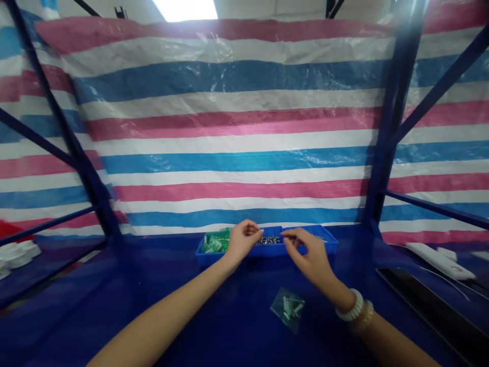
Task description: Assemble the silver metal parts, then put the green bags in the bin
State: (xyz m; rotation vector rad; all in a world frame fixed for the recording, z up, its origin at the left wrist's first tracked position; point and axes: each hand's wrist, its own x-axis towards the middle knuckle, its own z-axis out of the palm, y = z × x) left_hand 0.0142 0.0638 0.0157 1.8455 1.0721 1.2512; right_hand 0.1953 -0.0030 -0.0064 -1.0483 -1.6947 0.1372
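Note:
My left hand (pixel 241 240) hovers over the blue divided bin (pixel 267 250), thumb and fingertips drawn together; whatever they pinch is too small to make out. On the bin's other side, my right hand (pixel 308 255) reaches in with thumb and fingers curled closely together, and any small piece in them cannot be told. Between both hands, small dark and silvery metal parts (pixel 269 240) fill the middle compartment. Green-looking small plastic packets (pixel 216 241) lie in the left compartment. The right compartment is partly hidden by my right hand. A clear bag with small light pieces (pixel 289 309) lies nearer me.
The dark blue tabletop (pixel 225 326) sits within blue metal posts (pixel 385 153), with a striped plastic sheet (pixel 244 137) behind. At right are a black flat device (pixel 431 311) and a white power strip (pixel 439 261) with cables. White objects (pixel 19 255) stand far left.

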